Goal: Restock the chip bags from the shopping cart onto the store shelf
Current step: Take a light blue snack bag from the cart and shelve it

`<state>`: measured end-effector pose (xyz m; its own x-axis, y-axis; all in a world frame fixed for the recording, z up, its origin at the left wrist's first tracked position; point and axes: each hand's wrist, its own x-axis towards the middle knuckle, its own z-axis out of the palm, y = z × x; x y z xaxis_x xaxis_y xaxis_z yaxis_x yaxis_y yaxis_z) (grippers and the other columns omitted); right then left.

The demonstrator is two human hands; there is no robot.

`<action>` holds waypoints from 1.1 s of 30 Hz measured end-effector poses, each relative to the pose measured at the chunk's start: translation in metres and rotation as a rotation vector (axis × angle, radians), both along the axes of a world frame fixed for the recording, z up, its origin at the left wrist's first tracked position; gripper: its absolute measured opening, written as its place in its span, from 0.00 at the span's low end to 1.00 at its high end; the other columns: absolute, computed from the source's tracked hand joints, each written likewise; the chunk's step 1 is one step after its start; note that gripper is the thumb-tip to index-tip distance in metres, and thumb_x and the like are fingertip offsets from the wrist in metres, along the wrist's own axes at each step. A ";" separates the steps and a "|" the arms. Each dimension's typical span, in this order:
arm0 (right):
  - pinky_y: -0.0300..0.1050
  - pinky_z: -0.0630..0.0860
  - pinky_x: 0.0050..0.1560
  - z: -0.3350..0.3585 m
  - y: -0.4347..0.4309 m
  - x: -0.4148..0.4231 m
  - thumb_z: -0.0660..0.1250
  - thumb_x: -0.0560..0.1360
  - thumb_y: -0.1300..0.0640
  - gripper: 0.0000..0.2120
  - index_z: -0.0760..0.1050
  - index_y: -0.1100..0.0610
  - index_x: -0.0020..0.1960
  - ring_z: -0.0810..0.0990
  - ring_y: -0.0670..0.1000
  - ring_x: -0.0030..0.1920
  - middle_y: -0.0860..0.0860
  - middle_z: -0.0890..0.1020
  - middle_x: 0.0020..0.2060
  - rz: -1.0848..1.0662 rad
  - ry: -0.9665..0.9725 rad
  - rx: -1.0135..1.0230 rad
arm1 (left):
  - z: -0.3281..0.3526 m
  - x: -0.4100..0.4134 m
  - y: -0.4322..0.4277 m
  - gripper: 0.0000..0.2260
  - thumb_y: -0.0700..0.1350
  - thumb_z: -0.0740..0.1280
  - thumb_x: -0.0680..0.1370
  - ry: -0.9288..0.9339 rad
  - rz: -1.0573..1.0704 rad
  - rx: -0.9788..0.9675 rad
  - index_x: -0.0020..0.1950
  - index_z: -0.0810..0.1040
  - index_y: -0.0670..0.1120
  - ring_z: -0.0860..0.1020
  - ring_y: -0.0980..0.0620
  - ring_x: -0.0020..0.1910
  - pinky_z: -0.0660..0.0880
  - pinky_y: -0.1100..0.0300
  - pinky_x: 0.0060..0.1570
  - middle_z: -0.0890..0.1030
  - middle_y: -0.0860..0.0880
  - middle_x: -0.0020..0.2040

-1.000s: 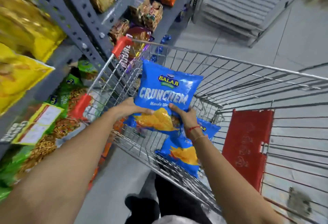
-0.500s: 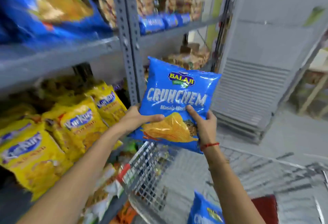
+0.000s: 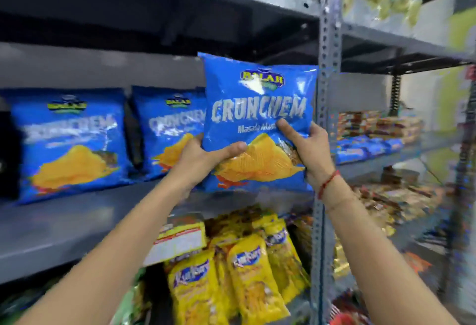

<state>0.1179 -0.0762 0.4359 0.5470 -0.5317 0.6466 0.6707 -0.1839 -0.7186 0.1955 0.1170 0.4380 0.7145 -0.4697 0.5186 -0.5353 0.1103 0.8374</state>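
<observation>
While blur smears the far packets (image 3: 381, 128), my left hand (image 3: 195, 159) and right hand (image 3: 309, 152) grip the chip bag (image 3: 257, 108) by its lower corners. It stands upright above the shelf (image 3: 77, 221), overlapping a shelved bag (image 3: 170, 131).

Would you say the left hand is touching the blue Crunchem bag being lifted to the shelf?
Touching. The head view shows the left hand gripping the held Crunchem bag at its lower left edge, the thumb pressed across the bag's front.
</observation>
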 end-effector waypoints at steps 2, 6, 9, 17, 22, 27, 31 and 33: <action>0.34 0.79 0.35 0.011 0.017 0.031 0.73 0.70 0.61 0.04 0.81 0.54 0.43 0.84 0.40 0.34 0.41 0.86 0.31 0.058 0.026 -0.036 | 0.006 0.017 0.022 0.20 0.57 0.77 0.54 0.042 0.061 -0.037 0.42 0.79 0.52 0.82 0.65 0.36 0.76 0.72 0.33 0.84 0.63 0.34; 0.31 0.76 0.31 0.015 0.049 0.082 0.75 0.69 0.57 0.04 0.80 0.54 0.39 0.82 0.37 0.31 0.39 0.84 0.27 0.135 0.114 -0.074 | 0.005 0.046 0.059 0.17 0.52 0.78 0.58 0.134 0.172 -0.060 0.42 0.79 0.50 0.82 0.64 0.32 0.74 0.73 0.27 0.84 0.61 0.31; 0.31 0.74 0.28 0.009 0.064 0.107 0.76 0.68 0.54 0.08 0.78 0.52 0.35 0.80 0.36 0.28 0.39 0.83 0.25 0.179 0.191 -0.081 | -0.001 0.058 0.077 0.23 0.56 0.78 0.53 0.235 0.228 -0.028 0.44 0.79 0.50 0.83 0.60 0.33 0.76 0.69 0.27 0.85 0.59 0.34; 0.41 0.74 0.46 -0.004 0.068 0.139 0.75 0.65 0.41 0.20 0.77 0.55 0.45 0.78 0.52 0.47 0.51 0.81 0.42 0.094 0.369 -0.136 | -0.014 0.072 0.086 0.39 0.64 0.78 0.45 0.369 0.312 0.082 0.52 0.77 0.49 0.81 0.53 0.45 0.77 0.59 0.41 0.83 0.52 0.48; 0.45 0.71 0.54 -0.006 0.068 0.117 0.72 0.68 0.41 0.36 0.68 0.60 0.69 0.76 0.56 0.60 0.55 0.77 0.55 -0.136 0.383 -0.254 | -0.017 0.063 0.084 0.45 0.60 0.77 0.59 0.225 0.509 0.103 0.70 0.64 0.46 0.73 0.46 0.63 0.70 0.48 0.64 0.72 0.45 0.68; 0.40 0.74 0.50 -0.032 0.056 0.051 0.72 0.71 0.47 0.24 0.72 0.55 0.62 0.79 0.50 0.49 0.51 0.79 0.47 -0.260 0.198 -0.210 | -0.028 0.003 0.059 0.29 0.54 0.70 0.71 -0.415 0.744 -0.072 0.68 0.65 0.49 0.66 0.50 0.67 0.64 0.56 0.64 0.68 0.49 0.67; 0.29 0.74 0.43 -0.087 0.029 -0.008 0.72 0.71 0.52 0.13 0.74 0.51 0.54 0.80 0.46 0.44 0.51 0.82 0.44 -0.372 0.166 -0.124 | -0.067 -0.044 0.015 0.18 0.47 0.69 0.72 -0.611 0.549 -0.130 0.61 0.73 0.47 0.72 0.54 0.57 0.72 0.54 0.59 0.72 0.53 0.57; 0.27 0.73 0.40 -0.122 0.010 -0.039 0.72 0.72 0.53 0.12 0.74 0.52 0.53 0.79 0.38 0.39 0.49 0.81 0.42 -0.459 0.224 -0.100 | -0.099 -0.063 -0.014 0.16 0.46 0.68 0.73 -0.570 0.411 -0.087 0.59 0.74 0.47 0.74 0.55 0.56 0.73 0.55 0.56 0.74 0.52 0.55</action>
